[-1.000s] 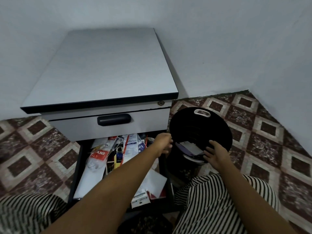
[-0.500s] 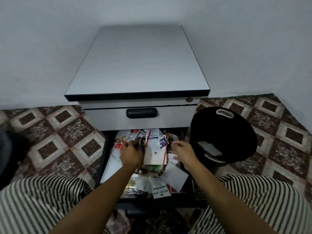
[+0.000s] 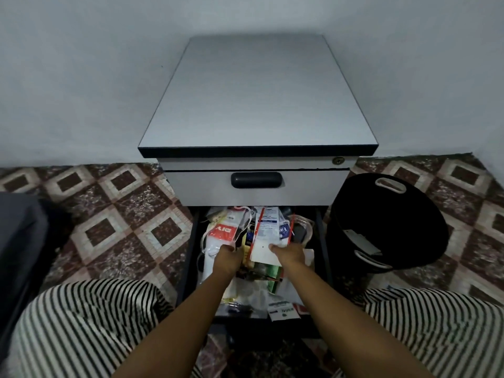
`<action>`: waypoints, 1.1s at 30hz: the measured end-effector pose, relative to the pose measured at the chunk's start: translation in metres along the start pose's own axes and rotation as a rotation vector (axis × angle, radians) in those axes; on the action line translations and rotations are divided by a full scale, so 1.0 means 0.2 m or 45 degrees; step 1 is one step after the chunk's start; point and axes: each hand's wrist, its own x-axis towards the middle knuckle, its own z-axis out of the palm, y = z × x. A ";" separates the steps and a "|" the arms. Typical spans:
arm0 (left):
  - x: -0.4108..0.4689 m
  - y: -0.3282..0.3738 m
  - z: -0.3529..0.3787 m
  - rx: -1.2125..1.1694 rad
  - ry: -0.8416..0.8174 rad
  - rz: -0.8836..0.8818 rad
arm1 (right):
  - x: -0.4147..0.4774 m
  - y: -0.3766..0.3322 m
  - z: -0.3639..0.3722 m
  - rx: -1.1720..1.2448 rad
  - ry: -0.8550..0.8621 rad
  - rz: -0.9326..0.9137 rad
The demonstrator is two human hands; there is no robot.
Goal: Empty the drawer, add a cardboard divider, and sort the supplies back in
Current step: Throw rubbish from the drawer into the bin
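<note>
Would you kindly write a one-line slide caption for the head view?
A person's left hand grips a DIY packet and right hand a white card in the cluttered open drawer, black bin alongside.

Both legs are covered by a striped garment (image 3: 90, 323) with thin black and white bands, seen over each knee at the lower corners. The forearms are left bare down to the left hand (image 3: 227, 256) and the right hand (image 3: 290, 255), which are likewise uncovered
</note>
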 end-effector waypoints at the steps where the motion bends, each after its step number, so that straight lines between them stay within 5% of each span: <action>1: 0.00 0.00 0.00 -0.047 -0.019 0.007 | 0.01 0.01 0.01 0.065 -0.017 0.012; 7: -0.02 0.00 -0.01 -0.385 -0.144 -0.112 | 0.05 0.05 0.04 0.475 -0.199 0.171; 18: -0.06 0.05 -0.04 -0.660 -0.509 -0.181 | -0.02 0.02 -0.05 0.594 -0.509 0.259; 33: -0.09 0.11 -0.04 -0.393 -0.944 -0.124 | -0.07 0.10 -0.35 0.576 -0.623 0.227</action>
